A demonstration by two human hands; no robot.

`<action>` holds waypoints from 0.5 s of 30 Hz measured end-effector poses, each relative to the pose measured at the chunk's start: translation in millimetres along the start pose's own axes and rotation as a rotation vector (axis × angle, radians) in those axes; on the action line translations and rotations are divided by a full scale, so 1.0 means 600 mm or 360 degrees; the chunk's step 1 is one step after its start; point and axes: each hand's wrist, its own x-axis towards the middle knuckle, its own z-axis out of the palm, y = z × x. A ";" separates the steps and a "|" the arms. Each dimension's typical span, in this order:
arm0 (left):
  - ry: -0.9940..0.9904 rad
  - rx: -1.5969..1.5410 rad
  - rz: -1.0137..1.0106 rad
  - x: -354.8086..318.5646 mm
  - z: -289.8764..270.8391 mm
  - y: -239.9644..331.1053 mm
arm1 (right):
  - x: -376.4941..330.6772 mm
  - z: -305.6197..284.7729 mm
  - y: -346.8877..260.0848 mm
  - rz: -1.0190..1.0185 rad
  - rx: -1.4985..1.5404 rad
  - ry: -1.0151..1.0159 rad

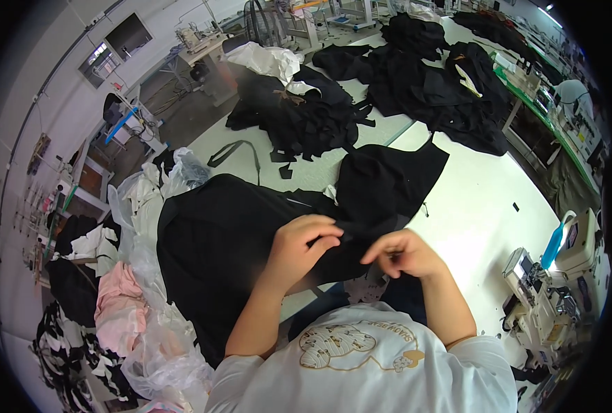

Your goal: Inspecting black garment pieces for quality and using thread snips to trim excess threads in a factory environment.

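Observation:
A large black cloth piece [216, 227] lies across the near left of the table and hangs over its front edge. My left hand [302, 248] is at its right part, thumb and fingers closing on a fold of black cloth. Just to the right, my right hand [410, 253] hovers by the table edge with its index finger pointing left and the other fingers curled in. Something small and dark shows among those curled fingers, too unclear to name. Beyond both hands lies another black cloth piece [388, 179], joined or overlapping; I cannot tell which.
Heaps of black cloth [299, 110] cover the far side of the white table [485, 199]. A black strip [240, 148] lies at the left. Clear plastic bags [161, 365] with pale and pink cloth [121, 303] stand left. A sewing machine [543, 296] is at the right.

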 end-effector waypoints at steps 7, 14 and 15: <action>-0.0034 0.0448 0.0448 -0.077 -0.016 0.060 | 0.037 -0.065 0.002 -0.0015 -0.0609 0.0836; -0.0279 -0.0019 0.0097 -0.147 0.031 0.075 | 0.075 -0.052 0.046 -0.0159 -0.1439 0.0254; -0.0381 -0.0117 -0.0019 -0.156 0.039 0.068 | 0.072 -0.053 0.056 -0.0150 -0.1436 0.0249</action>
